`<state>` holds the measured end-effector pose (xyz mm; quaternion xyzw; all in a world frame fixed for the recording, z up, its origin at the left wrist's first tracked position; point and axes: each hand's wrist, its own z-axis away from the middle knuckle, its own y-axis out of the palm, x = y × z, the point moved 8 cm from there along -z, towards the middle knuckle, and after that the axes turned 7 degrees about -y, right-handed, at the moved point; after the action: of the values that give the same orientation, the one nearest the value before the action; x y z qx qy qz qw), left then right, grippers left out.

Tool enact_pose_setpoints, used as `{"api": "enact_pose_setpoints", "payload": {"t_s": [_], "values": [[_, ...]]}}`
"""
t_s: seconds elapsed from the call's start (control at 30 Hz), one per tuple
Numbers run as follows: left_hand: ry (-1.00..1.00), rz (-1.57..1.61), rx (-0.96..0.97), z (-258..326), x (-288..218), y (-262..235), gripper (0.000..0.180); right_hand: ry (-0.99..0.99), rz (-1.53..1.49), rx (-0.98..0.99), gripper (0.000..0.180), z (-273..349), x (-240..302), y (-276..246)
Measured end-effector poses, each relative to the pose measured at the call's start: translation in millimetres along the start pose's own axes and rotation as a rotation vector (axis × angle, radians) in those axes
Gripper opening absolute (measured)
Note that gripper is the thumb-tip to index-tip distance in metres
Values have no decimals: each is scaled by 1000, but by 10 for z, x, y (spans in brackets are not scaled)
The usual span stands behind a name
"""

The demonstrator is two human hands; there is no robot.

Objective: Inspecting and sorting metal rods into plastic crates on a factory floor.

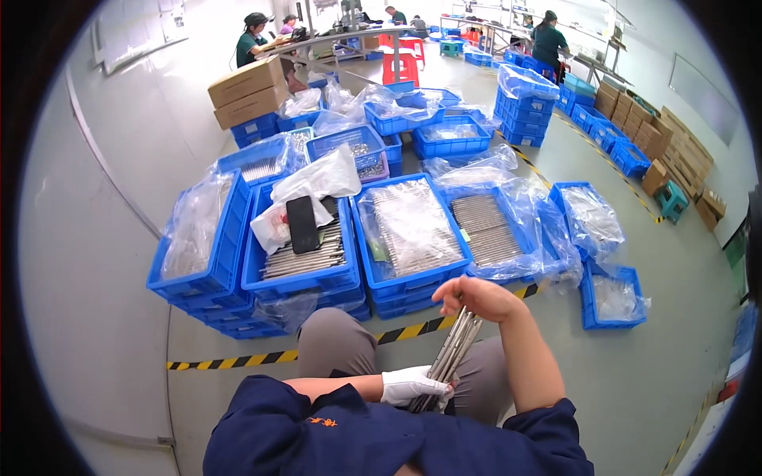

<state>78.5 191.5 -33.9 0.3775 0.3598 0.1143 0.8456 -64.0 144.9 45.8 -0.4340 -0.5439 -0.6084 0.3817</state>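
the brightly lit room is bounded on the left by a white wall [103, 206]. the grey floor [683, 293] is marked with yellow-and-black tape [230, 362]. at the back, red stools [399, 67] are placed beside a workbench [337, 37]; at the right, a green stool [673, 200] is seen.

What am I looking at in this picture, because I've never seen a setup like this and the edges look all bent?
There's no machine here: a person wears a camera on their head, looking down at their own hands. Its very wide lens bends straight edges. The left hand, in a white glove, holds a bundle of metal rods. The bare right hand is by their upper ends; whether it touches them is hard to tell. In front, blue crates stand stacked on the floor, some holding similar rods, many with clear plastic. A black phone lies on top of one crate's contents. Other people are farther back.
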Motion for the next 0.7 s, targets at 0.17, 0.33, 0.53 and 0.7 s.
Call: {"api": "enact_pose_setpoints", "payload": {"t_s": [0.17,0.33,0.53,0.7], "values": [[70,-171,57,223,122,-86,33,185,205,78,38,-76,-266,404],[63,-66,176,297,233,-118,36,169,54,46,37,-152,-469,588],[244,120,-4,256,-288,-273,27,-446,-171,-720,26,-177,-161,-378],[221,-48,14,249,-1129,-445,22,-256,-434,-202,55,-504,-393,-280]]}}
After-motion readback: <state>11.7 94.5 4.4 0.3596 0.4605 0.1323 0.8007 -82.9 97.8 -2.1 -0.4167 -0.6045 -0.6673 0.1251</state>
